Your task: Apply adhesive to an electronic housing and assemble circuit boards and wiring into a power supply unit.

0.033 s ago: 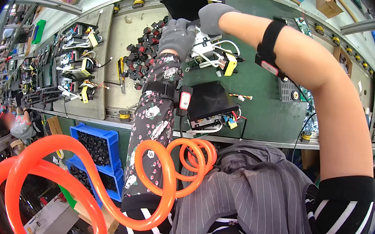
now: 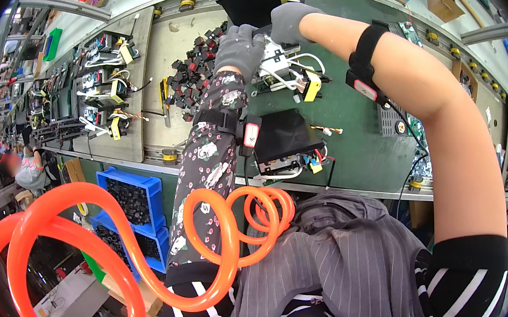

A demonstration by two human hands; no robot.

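My left hand (image 2: 240, 50), in a grey glove, is at the left edge of a circuit board assembly (image 2: 275, 64) with white cables and a yellow tag (image 2: 313, 87). Its fingers are bent together, their tips hidden. Just beyond that assembly, my right hand (image 2: 289, 23), also gloved in grey, is closed. Whatever its fingers hold is out of sight. A black panel (image 2: 249, 9) stands tilted behind both hands. Nearer to me lies a second assembly (image 2: 282, 162) with a black panel (image 2: 288, 134) attached.
Many small black and red parts (image 2: 191, 76) are heaped left of my left hand, by a yellow cutter (image 2: 163, 93). Several board assemblies (image 2: 104, 85) stand farther left. An orange coiled hose (image 2: 228, 243) crosses in front of me. Blue bins (image 2: 156, 194) sit below the bench edge.
My right hand and forearm have shifted slightly to the right. The left hand stays in the same place.
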